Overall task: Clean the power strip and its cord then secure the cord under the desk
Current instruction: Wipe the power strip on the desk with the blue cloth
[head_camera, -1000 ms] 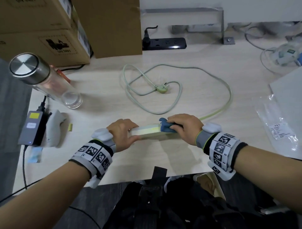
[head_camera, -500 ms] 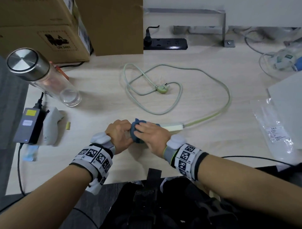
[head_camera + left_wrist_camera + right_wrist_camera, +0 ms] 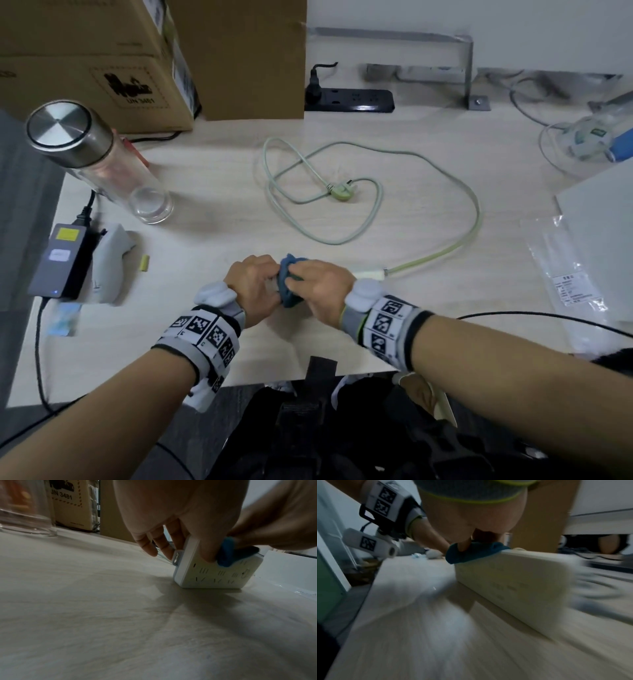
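Observation:
A white power strip (image 3: 214, 574) stands on its long edge on the desk, sockets facing me. My left hand (image 3: 253, 287) grips its left end, thumb on the socket face and fingers (image 3: 159, 543) behind. My right hand (image 3: 318, 291) presses a blue cloth (image 3: 289, 284) on the strip's top edge, right beside the left hand. In the head view only the strip's right end (image 3: 370, 274) shows. Its pale green cord (image 3: 472, 219) loops across the desk to the plug (image 3: 340, 193). The right wrist view shows the cloth (image 3: 471, 554) on the strip (image 3: 513, 578), blurred.
A glass bottle (image 3: 99, 161) with a steel lid lies at the left, with a power adapter (image 3: 65, 260) and a grey device (image 3: 109, 260) below it. Cardboard boxes (image 3: 102, 61) and a black power strip (image 3: 352, 99) stand at the back. A plastic bag (image 3: 572, 274) lies right.
My right hand slid the blue cloth leftwards along the strip's top, from near its right end to beside my left hand. The left hand kept its hold.

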